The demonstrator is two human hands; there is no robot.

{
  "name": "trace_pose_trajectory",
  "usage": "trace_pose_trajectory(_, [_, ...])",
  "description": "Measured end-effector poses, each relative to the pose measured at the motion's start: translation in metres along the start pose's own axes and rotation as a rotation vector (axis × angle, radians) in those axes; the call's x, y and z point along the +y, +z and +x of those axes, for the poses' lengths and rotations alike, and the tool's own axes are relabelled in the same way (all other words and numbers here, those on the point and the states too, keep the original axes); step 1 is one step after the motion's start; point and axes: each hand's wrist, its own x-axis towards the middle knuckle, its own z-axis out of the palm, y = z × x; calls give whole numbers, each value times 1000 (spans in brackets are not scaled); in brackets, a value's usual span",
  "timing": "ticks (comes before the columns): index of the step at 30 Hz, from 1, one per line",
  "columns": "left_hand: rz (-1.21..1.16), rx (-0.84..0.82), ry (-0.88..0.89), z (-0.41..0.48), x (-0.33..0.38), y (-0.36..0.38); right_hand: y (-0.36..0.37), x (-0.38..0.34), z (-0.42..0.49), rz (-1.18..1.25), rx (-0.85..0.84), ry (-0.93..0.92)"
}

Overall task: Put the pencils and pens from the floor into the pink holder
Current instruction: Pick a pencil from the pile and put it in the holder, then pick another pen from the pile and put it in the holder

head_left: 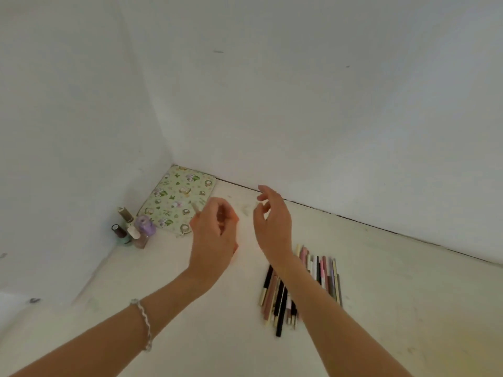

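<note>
A pile of pens and pencils (280,300), black, pink, white and gold, lies on the pale floor at the right, and my right forearm crosses over part of it. My right hand (273,221) hovers above the floor beyond the pile, fingers apart and holding nothing. My left hand (213,235) is raised beside it, curled around something mostly hidden. Only a pink edge (237,221) shows past the fingers, which looks like the pink holder. A thin pale stick (195,207) pokes out above the thumb.
A floral green pouch (177,200) lies flat in the corner where two white walls meet. Several nail polish bottles (133,228) stand by the left wall. A bracelet sits on my left wrist (144,322).
</note>
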Motion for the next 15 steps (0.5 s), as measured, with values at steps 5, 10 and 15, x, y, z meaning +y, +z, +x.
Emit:
trace_pose_trajectory(5, [468, -573, -143, -21, -33, 83, -48, 31, 10, 11, 0, 264])
trace_pose_trajectory(10, [753, -651, -245, -16, -50, 121, -75, 58, -10, 14, -9, 354])
trace_pose_trajectory(15, [801, -653, -230, -16, -58, 132, -88, 72, -18, 3, -33, 407])
